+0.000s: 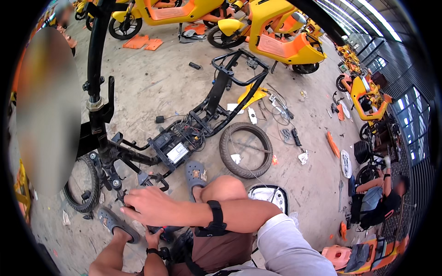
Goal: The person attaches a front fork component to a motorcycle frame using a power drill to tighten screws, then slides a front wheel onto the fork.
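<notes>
My right hand reaches across from the right, its fingers bent at the lower end of a black scooter fork. Whatever lies between those fingertips is hidden. Below it, my left hand is closed around a dark tool with a red part, partly covered by my right forearm. The fork belongs to a stripped black scooter frame, which lies stretched out over the floor. In its middle, a battery-box area shows wires and a white label.
A loose tyre lies right of the frame, and a spoked wheel with tyre to its left. A white-lined shell is by my knee. Cables and scraps litter the floor. Yellow scooters stand behind; a person sits at right.
</notes>
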Tool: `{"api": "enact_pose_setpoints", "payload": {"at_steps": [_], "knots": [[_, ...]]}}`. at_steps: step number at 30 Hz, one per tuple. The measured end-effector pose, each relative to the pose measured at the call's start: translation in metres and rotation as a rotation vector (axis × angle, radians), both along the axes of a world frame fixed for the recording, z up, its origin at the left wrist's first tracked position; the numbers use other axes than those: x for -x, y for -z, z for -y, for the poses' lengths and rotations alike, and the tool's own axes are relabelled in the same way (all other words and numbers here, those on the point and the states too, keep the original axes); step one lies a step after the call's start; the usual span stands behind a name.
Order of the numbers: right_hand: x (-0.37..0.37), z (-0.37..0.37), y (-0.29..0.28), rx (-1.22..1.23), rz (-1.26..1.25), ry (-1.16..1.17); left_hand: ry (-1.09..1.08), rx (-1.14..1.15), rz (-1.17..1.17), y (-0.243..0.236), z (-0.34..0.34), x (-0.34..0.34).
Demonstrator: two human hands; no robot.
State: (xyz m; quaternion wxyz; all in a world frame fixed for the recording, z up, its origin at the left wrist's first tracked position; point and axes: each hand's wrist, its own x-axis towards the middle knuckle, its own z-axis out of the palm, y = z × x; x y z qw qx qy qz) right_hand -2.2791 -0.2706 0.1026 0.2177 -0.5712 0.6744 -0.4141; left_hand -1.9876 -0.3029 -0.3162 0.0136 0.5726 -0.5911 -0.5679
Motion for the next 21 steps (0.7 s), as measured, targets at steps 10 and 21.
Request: {"api": "enact_pose_setpoints", "payload": {"at_steps": [10, 21], "knots": [[-0.008, 0.005, 0.002, 0.064, -0.001, -0.038, -0.02, -0.115, 0.065, -0.064, 0.004, 0.027], [-0.009, 0.005, 0.01, 0.032, 0.015, -0.072, 0.085, -0.169, 0.035, -0.071, 0.011, 0.032]]}}
